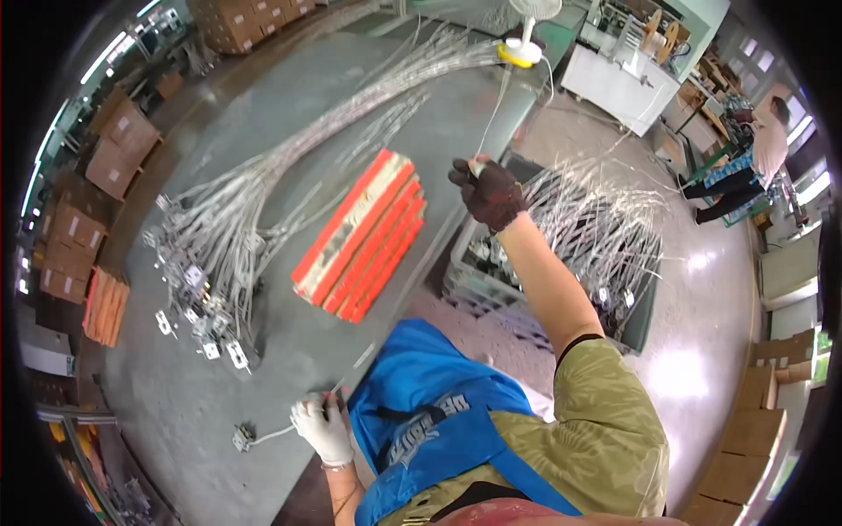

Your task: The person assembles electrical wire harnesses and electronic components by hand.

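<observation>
My left hand [323, 430], in a white glove, is closed on a thin white cable [279, 433] at the near edge of the table. A small metal-and-plastic connector [244, 437] on that cable lies on the tabletop. My right hand [489, 191], in a dark glove, is raised over the table's right edge with its fingers curled together. A thin pale strand [496, 112] runs up from near its fingertips toward the fan; what the fingers hold is too small to make out. Between my hands lies a stack of red-orange and tan blocks [361, 237].
A long bundle of white cables [298, 149] crosses the grey table [175, 421], its connectors heaped at left. A grey crate [645, 320] full of cables stands right, below my right arm. A white fan [524, 48] sits at the far corner. Another person [765, 145] is at far right.
</observation>
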A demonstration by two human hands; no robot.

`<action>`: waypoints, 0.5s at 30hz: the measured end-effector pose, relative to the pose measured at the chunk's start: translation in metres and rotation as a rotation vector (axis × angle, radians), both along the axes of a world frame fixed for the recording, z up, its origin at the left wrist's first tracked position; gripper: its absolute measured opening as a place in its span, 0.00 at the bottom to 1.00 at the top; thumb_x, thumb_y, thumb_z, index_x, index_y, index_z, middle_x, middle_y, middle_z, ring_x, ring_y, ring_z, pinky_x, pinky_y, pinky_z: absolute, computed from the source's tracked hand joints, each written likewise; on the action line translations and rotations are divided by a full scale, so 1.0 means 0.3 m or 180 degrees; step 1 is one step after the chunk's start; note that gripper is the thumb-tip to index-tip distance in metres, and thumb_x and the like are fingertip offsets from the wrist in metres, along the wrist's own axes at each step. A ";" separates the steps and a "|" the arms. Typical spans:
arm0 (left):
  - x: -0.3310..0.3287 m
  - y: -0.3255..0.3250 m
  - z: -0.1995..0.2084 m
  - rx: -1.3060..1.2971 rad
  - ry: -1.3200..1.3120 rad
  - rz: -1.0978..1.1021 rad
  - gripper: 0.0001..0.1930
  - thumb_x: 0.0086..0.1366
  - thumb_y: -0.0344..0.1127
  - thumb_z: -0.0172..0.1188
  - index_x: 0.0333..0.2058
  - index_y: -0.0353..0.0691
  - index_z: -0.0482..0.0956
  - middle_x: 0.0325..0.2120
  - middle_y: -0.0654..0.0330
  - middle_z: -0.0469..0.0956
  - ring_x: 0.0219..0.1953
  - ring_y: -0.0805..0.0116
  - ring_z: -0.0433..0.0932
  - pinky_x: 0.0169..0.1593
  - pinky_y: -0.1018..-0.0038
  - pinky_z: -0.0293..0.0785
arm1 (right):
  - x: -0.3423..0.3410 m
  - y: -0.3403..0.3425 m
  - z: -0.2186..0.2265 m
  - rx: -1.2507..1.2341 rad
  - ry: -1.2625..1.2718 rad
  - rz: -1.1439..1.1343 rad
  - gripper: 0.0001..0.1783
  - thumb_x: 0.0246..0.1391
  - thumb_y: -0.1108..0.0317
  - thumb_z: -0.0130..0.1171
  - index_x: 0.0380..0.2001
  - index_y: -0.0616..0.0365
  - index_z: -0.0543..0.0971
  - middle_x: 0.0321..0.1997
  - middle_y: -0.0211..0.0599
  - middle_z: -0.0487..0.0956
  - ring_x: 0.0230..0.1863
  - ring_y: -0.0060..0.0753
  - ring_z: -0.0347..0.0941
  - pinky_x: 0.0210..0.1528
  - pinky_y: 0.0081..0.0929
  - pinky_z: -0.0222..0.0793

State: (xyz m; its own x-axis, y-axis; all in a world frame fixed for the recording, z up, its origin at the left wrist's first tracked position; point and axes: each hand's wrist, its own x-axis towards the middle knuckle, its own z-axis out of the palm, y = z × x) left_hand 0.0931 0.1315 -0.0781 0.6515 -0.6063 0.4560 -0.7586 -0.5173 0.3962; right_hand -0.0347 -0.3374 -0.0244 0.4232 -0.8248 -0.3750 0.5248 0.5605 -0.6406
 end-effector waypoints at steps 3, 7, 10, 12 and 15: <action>-0.029 -0.023 0.003 0.0090 -0.0020 -0.0126 0.10 0.52 0.30 0.69 0.30 0.42 0.75 0.31 0.56 0.73 0.35 0.51 0.71 0.42 0.57 0.68 | -0.035 -0.114 -0.157 -0.0365 0.0979 -0.0327 0.11 0.62 0.71 0.48 0.47 0.50 0.72 0.45 0.43 0.81 0.39 0.38 0.80 0.23 0.22 0.70; -0.027 -0.044 0.031 0.0132 -0.0031 -0.0089 0.11 0.51 0.32 0.70 0.31 0.44 0.77 0.31 0.57 0.74 0.35 0.52 0.71 0.40 0.57 0.68 | -0.051 -0.090 -0.181 -0.3605 0.4440 -0.0708 0.24 0.55 0.64 0.54 0.57 0.52 0.74 0.45 0.43 0.80 0.47 0.46 0.78 0.48 0.38 0.72; -0.030 -0.019 0.014 0.0169 -0.0056 -0.0119 0.12 0.49 0.32 0.71 0.32 0.44 0.77 0.31 0.57 0.74 0.35 0.52 0.72 0.40 0.58 0.69 | -0.018 -0.036 -0.116 -0.4235 0.6094 0.0226 0.20 0.56 0.52 0.55 0.45 0.50 0.81 0.48 0.35 0.75 0.54 0.41 0.72 0.54 0.39 0.68; -0.028 -0.023 0.008 0.0182 -0.0078 -0.0226 0.13 0.49 0.31 0.71 0.31 0.44 0.76 0.30 0.58 0.74 0.35 0.54 0.72 0.40 0.58 0.69 | -0.025 -0.055 -0.141 -0.4480 0.6036 0.0008 0.18 0.55 0.53 0.55 0.42 0.52 0.81 0.49 0.35 0.75 0.54 0.40 0.71 0.53 0.41 0.68; -0.024 -0.047 0.008 0.0158 -0.0124 -0.0257 0.13 0.49 0.30 0.71 0.31 0.44 0.75 0.30 0.59 0.74 0.35 0.54 0.72 0.41 0.59 0.69 | -0.031 -0.051 -0.107 -0.4728 0.6218 -0.0056 0.15 0.53 0.54 0.55 0.36 0.50 0.83 0.48 0.33 0.75 0.54 0.38 0.69 0.53 0.40 0.64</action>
